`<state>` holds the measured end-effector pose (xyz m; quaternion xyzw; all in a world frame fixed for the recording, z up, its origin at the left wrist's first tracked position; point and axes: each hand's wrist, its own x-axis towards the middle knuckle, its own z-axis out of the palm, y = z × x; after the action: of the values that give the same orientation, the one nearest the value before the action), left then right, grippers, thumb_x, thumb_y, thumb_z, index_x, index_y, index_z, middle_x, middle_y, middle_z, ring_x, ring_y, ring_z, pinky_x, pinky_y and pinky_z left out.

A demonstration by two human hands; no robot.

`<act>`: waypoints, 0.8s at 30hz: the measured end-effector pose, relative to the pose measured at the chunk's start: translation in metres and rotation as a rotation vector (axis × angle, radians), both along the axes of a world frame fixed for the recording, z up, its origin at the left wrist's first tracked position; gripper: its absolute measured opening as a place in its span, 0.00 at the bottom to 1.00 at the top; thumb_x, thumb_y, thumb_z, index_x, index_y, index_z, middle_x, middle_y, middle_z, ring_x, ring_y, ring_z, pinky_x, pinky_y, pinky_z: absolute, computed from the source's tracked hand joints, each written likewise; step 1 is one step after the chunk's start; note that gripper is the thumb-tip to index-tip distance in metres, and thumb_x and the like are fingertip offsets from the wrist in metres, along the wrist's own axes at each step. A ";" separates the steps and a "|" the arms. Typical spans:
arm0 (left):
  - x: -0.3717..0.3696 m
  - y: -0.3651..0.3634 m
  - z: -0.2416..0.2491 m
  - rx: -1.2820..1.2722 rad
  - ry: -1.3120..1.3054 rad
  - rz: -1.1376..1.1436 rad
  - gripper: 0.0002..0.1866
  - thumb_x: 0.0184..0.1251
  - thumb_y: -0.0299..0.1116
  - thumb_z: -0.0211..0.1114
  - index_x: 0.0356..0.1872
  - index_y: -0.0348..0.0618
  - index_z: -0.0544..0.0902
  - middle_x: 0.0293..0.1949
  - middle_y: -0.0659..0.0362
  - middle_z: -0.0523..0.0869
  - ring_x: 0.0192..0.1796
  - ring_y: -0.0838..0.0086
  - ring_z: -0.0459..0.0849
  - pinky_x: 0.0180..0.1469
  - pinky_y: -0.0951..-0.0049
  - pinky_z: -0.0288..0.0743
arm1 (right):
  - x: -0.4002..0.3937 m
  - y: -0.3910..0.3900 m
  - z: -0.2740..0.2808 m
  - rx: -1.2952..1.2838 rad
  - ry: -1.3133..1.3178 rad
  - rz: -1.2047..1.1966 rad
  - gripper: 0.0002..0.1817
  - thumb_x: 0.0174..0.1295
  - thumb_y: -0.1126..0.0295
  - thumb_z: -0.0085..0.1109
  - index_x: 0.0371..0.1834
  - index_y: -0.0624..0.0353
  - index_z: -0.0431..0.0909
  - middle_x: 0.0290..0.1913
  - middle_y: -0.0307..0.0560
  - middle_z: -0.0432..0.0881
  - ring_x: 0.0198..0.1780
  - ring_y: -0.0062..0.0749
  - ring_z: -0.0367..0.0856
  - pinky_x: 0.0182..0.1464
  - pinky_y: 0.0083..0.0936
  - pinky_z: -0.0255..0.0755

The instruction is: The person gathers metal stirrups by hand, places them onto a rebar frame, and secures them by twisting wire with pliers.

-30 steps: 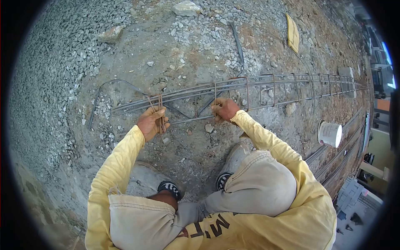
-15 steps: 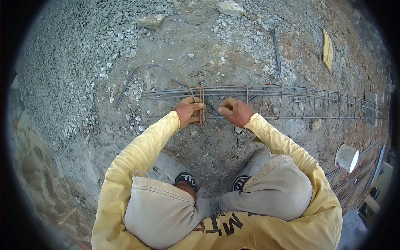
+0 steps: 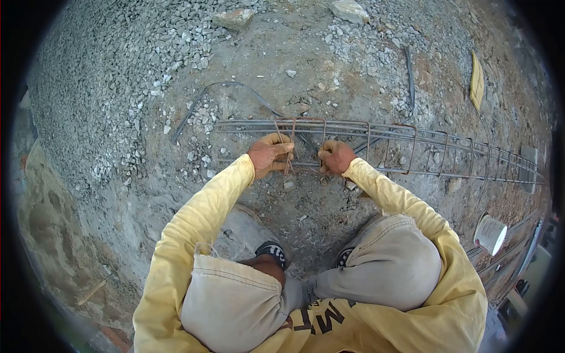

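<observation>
A long rebar cage (image 3: 447, 138) lies across the ground in front of me, its steel bars running off to the right with rusty stirrups spaced along them. Near its left end, my left hand (image 3: 271, 155) is closed around thin rusty stirrups (image 3: 293, 132), which stand slightly splayed. My right hand (image 3: 336, 157) pinches the near upright side of a single stirrup (image 3: 323, 132), a short gap to the right of the left hand. The fingertips of both hands are partly hidden.
Grey gravel (image 3: 112, 88) is heaped at the left. Two larger stones (image 3: 234, 19) lie at the top. A bent dark strip (image 3: 197, 103) curves behind the bars. At the right are a white bucket (image 3: 490, 234), a yellow piece (image 3: 476, 82) and a block (image 3: 528, 167) under the cage.
My right hand has closed on one stirrup, which now stands apart, right of the left hand's bundle. The stirrups at my left hand have splayed. The whole view has shifted slightly.
</observation>
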<state>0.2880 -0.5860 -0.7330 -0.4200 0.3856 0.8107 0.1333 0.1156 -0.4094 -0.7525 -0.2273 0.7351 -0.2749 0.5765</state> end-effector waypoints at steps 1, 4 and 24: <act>-0.001 -0.001 0.003 -0.005 -0.003 -0.003 0.12 0.67 0.37 0.68 0.47 0.48 0.77 0.40 0.64 0.80 0.43 0.73 0.81 0.46 0.61 0.80 | -0.004 0.003 0.001 0.002 0.019 -0.022 0.11 0.67 0.65 0.55 0.40 0.63 0.79 0.23 0.45 0.85 0.24 0.31 0.85 0.30 0.30 0.78; 0.000 -0.003 0.003 -0.004 0.002 -0.006 0.12 0.68 0.37 0.67 0.47 0.48 0.77 0.41 0.64 0.80 0.43 0.73 0.81 0.47 0.61 0.80 | -0.012 0.012 0.007 0.062 -0.023 -0.119 0.12 0.66 0.65 0.56 0.40 0.64 0.79 0.22 0.44 0.84 0.22 0.30 0.85 0.29 0.28 0.78; -0.003 0.017 0.011 -0.234 -0.050 -0.027 0.18 0.74 0.39 0.59 0.61 0.48 0.73 0.49 0.61 0.79 0.47 0.75 0.79 0.47 0.68 0.79 | 0.027 -0.034 0.004 -0.004 -0.192 -0.074 0.20 0.66 0.66 0.56 0.57 0.65 0.69 0.31 0.49 0.84 0.27 0.30 0.84 0.24 0.28 0.75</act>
<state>0.2852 -0.5686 -0.7215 -0.4475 0.4795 0.7477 0.1038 0.1426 -0.4437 -0.7483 -0.1739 0.6837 -0.3180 0.6334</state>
